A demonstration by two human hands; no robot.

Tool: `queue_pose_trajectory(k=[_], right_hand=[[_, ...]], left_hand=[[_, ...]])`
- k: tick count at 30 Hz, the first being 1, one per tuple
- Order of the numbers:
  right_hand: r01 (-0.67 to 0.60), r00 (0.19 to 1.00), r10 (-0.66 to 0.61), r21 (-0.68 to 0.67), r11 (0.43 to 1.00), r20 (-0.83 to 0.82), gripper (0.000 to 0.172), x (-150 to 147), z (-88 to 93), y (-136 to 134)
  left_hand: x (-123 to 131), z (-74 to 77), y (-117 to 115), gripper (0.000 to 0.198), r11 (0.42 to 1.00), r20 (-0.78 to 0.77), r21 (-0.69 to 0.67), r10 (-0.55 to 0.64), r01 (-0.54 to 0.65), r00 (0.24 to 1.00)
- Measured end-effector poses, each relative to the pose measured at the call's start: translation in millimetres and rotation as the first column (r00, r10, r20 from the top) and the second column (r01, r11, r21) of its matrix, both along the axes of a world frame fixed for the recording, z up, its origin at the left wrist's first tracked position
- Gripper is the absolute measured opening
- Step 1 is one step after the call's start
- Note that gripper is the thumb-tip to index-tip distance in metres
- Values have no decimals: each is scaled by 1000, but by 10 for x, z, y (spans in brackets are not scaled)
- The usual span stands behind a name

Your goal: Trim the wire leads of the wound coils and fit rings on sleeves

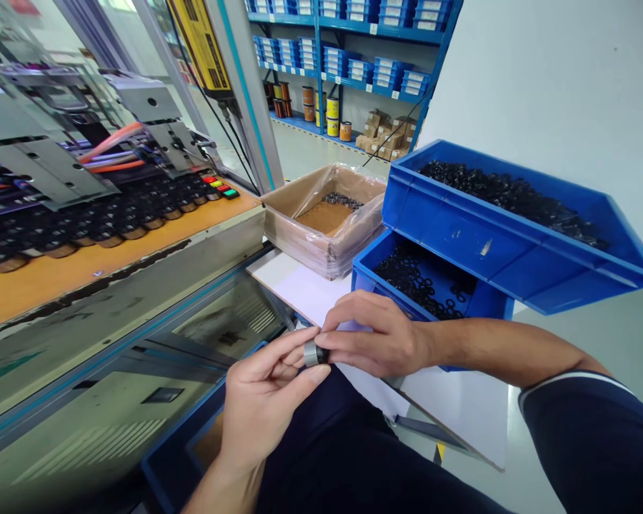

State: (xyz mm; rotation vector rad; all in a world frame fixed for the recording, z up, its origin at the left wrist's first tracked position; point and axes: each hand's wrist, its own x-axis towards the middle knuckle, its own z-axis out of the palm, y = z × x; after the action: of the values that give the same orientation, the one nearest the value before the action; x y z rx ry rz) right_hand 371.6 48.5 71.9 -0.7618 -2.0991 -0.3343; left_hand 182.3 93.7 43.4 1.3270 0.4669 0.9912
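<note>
Just below the middle of the view, my left hand (271,389) grips a small ribbed metal ring (311,354) between thumb and fingers. My right hand (378,334) meets it from the right, its fingertips closed on a small black part (322,355) at the ring's right end. The two parts touch. Behind my right hand is a lower blue bin (364,282) with many small black rings (415,282). Another blue bin (461,221), heaped with black parts (509,196), rests on top of it.
A plastic-lined cardboard box (305,232) stands on a white table (294,282) beyond my hands. At left, a machine with an orange worktop (193,232) carries rows of black and metal parts. Blue shelves (318,71) stand behind. A dark blue container (166,442) lies low at left.
</note>
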Motion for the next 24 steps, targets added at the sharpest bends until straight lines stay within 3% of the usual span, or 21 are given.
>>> queue_pose_trajectory(k=[16, 24], right_hand=[[-1, 1000, 1, 16, 1000, 9, 16, -1, 6, -2], [33, 997, -38, 69, 997, 71, 21, 27, 4, -3]], left_hand=[[-34, -3, 4, 39, 1000, -33, -2, 26, -26, 999], [-34, -17, 44, 38, 999, -64, -41, -37, 35, 997]])
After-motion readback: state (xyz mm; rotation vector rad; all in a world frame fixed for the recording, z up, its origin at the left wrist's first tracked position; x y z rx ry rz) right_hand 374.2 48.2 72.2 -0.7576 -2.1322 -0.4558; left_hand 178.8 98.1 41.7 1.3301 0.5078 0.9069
